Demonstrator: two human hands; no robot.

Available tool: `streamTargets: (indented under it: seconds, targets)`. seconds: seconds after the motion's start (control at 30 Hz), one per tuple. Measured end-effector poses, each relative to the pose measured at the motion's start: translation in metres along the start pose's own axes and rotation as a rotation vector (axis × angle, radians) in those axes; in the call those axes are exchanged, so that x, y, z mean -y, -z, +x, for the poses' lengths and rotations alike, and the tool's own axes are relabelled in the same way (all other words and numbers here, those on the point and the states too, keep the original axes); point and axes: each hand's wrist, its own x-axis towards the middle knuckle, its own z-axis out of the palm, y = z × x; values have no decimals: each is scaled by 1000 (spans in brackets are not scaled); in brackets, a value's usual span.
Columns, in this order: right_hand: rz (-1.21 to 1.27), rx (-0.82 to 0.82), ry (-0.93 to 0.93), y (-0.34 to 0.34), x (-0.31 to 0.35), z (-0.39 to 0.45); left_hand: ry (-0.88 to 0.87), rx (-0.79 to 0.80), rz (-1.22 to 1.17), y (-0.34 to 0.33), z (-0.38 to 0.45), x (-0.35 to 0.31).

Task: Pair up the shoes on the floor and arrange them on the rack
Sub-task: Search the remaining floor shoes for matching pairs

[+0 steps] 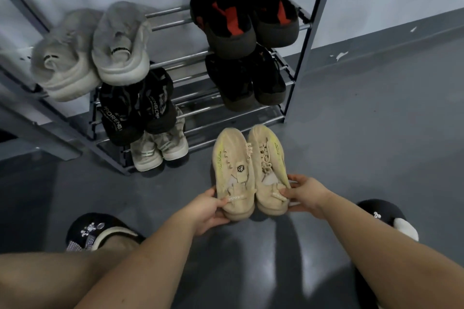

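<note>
Two beige knit sneakers with yellow-green streaks are side by side, toes toward the rack. My left hand (209, 211) grips the heel of the left beige sneaker (232, 170). My right hand (305, 194) grips the heel of the right beige sneaker (267, 165). Both shoes are just in front of the metal shoe rack (300, 57), at its lower right, over the grey floor. I cannot tell whether they touch the floor.
The rack holds pale grey sneakers (100, 50) upper left, black shoes with red insoles (241, 15) upper right, dark shoes (247, 80) below them, black lettered shoes (135, 105) and light sneakers (158, 150) at bottom. My slippered feet (98, 232) (388, 217) flank my arms.
</note>
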Motion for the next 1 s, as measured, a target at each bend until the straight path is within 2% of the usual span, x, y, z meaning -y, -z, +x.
streamTargets:
  seconds: [0.27,0.5,0.67,0.9,1.0]
  targets:
    - [-136,-76,78,13,75,49,-50,-12,125,3,44,-66]
    - [-44,-107,70,20,102,105,-93,-16,-8,1,97,-94]
    - [20,-147,128,15,107,144,-167,-125,-148,-5,133,-109]
    - [42,-209,194,3,114,182,-153,-271,-159,-7,174,-117]
    - [51,-287,208,1,119,195,-199,-298,-215,-11,184,-124]
